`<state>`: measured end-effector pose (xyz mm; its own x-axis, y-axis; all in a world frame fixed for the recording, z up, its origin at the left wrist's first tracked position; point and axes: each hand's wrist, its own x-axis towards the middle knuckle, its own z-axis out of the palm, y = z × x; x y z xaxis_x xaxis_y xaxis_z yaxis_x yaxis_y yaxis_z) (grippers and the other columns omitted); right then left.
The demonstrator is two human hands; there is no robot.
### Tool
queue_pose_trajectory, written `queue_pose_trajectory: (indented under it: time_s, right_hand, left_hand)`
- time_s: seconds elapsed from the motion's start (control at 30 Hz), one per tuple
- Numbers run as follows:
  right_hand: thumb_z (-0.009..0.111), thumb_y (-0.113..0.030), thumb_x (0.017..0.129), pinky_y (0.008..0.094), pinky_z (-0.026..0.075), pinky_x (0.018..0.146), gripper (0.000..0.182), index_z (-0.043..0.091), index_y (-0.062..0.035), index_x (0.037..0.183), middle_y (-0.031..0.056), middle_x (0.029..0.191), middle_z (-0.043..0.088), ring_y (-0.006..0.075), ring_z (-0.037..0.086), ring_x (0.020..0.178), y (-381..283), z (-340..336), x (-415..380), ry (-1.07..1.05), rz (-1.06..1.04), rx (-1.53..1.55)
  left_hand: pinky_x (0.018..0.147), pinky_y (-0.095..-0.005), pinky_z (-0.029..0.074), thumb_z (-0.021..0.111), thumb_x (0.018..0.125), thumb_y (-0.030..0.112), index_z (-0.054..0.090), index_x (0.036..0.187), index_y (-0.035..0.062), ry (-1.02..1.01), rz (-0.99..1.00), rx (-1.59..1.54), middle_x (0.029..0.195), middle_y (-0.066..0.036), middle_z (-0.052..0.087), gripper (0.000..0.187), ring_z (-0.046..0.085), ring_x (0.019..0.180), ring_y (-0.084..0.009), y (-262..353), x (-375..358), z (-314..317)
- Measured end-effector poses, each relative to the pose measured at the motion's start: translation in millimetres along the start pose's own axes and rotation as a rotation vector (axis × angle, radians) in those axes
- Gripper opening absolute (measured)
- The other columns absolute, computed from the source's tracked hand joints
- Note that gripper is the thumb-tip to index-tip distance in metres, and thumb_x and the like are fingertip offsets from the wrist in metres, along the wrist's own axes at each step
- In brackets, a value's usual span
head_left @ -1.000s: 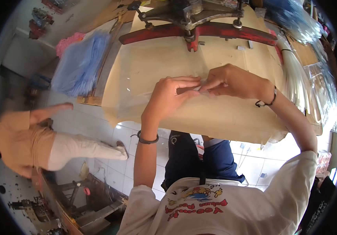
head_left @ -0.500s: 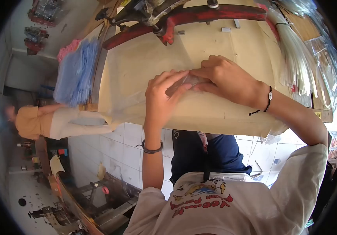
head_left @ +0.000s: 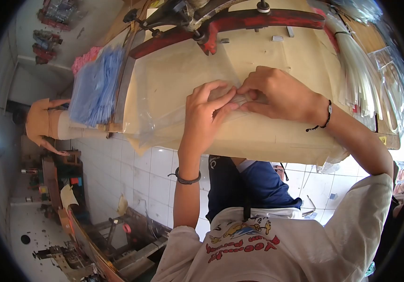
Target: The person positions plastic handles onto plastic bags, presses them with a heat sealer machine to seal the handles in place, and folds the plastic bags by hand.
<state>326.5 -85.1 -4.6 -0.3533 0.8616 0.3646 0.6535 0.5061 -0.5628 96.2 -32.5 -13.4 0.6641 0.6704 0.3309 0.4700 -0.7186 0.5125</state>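
A sheet of clear plastic film [head_left: 157, 121] lies over the tan paper covering the worktable and runs up to my fingers. My left hand [head_left: 207, 112], a dark band at its wrist, pinches the film's edge between thumb and fingers. Meeting it from the right, my right hand [head_left: 279, 94] has thumb and forefinger closed on the same edge, their tips almost touching those of the left. Between the fingertips the film is bunched and partly hidden. Beyond both hands stands a machine with a curved red metal bar [head_left: 277, 19].
A stack of blue plastic bags [head_left: 96, 89] sits at the table's left edge, beside pink material [head_left: 86, 60]. Bundled clear strips [head_left: 354, 70] lie on the right. Small metal blocks [head_left: 277, 38] rest near the red bar. Another person [head_left: 47, 120] stands off to the left.
My hands have drawn closer together, fingertips now nearly meeting on the film. The person at left has turned and shifted away, an arm now lowered. The view has tilted slightly.
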Motion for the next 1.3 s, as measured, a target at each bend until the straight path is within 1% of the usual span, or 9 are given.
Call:
queue_pose_trajectory:
  time_s: [0.17,0.27,0.47,0.67,0.9,1.03,1.23,1.27,1.3]
  right_hand:
    - [0.076,-0.021,0.087,0.0412,0.056,0.08,0.026,0.074,-0.0056,0.107,0.0089,0.095,0.069,0.0287,0.066,0.091,-2.0,-6.2,1.6,-0.008,-0.105,-0.048]
    - [0.075,-0.019,0.087,0.0393,0.057,0.082,0.024,0.075,-0.0072,0.108,0.0061,0.101,0.07,0.0257,0.066,0.096,-3.1,-1.9,2.2,0.053,-0.299,-0.104]
    - [0.073,-0.018,0.086,0.036,0.058,0.085,0.02,0.076,-0.0072,0.103,0.0022,0.106,0.07,0.022,0.064,0.102,-3.2,1.3,2.3,0.036,-0.365,-0.268]
    - [0.071,-0.018,0.088,0.0364,0.054,0.09,0.016,0.073,-0.0063,0.098,0.0035,0.113,0.069,0.0224,0.062,0.108,-13.1,0.2,1.1,0.013,-0.396,-0.345]
    - [0.074,-0.017,0.083,0.0371,0.053,0.091,0.022,0.073,-0.004,0.101,0.0049,0.107,0.071,0.0227,0.064,0.104,-15.5,6.1,0.0,0.063,-0.374,-0.339]
    - [0.075,-0.015,0.082,0.0372,0.053,0.09,0.021,0.074,-0.0047,0.1,0.0041,0.1,0.074,0.0223,0.067,0.095,-15.8,8.3,2.1,0.083,-0.384,-0.293]
    - [0.076,-0.009,0.081,0.036,0.053,0.086,0.015,0.076,-0.0048,0.095,0.004,0.096,0.074,0.0216,0.069,0.09,-26.3,6.1,6.1,0.093,-0.356,-0.273]
    - [0.076,-0.009,0.081,0.036,0.053,0.086,0.015,0.076,-0.0046,0.096,0.0041,0.096,0.074,0.0217,0.069,0.09,-26.5,6.2,5.0,0.09,-0.343,-0.266]
    - [0.076,-0.009,0.081,0.036,0.053,0.085,0.015,0.076,-0.0044,0.096,0.0041,0.096,0.074,0.0217,0.069,0.09,-26.4,5.8,5.5,0.089,-0.323,-0.258]
  left_hand:
    - [0.123,-0.0523,0.02,0.069,0.096,0.034,0.075,0.127,0.0183,-0.024,0.036,0.177,0.16,-0.008,0.044,0.036,0.038,0.145,-0.0362,-5.8,-2.3,-0.3]
    - [0.123,-0.0617,0.01,0.067,0.094,0.047,0.072,0.131,0.0262,-0.122,-0.006,0.202,0.164,-0.017,0.033,0.042,0.026,0.151,-0.0443,-7.9,-4.3,-5.7]
    - [0.122,-0.0634,0.009,0.065,0.095,0.05,0.066,0.139,0.0293,-0.16,-0.059,0.214,0.165,-0.02,0.031,0.049,0.023,0.153,-0.0443,-4.9,-8.3,-8.6]
    - [0.122,-0.0628,0.008,0.06,0.099,0.039,0.057,0.148,0.0211,-0.051,0.056,0.331,0.164,-0.018,0.033,0.053,0.026,0.152,-0.0426,-1.0,-16.5,-0.1]
    - [0.121,-0.0645,0.008,0.054,0.101,0.036,0.045,0.156,0.0223,-0.06,0.036,0.398,0.166,-0.016,0.03,0.057,0.023,0.153,-0.0407,1.5,-19.4,1.8]
    - [0.121,-0.0638,0.011,0.052,0.101,0.037,0.045,0.156,0.0211,-0.067,0.022,0.361,0.165,-0.016,0.03,0.057,0.023,0.153,-0.0403,-0.4,-19.8,1.8]
    - [0.121,-0.0555,0.023,0.066,0.096,0.026,0.059,0.145,0.0162,0.17,0.071,0.145,0.157,-0.018,0.041,0.05,0.033,0.147,-0.0385,-9.5,-39.3,-17.7]
    - [0.116,-0.0489,0.035,0.071,0.093,0.017,0.071,0.129,0.0118,0.316,0.019,0.07,0.146,-0.017,0.053,0.036,0.047,0.138,-0.036,-10.0,-49.1,-28.6]
    - [0.109,-0.0455,0.042,0.071,0.092,0.013,0.074,0.122,0.0096,0.39,-0.04,0.103,0.14,-0.016,0.058,0.03,0.055,0.128,-0.0337,-16.9,-60.8,-43.0]
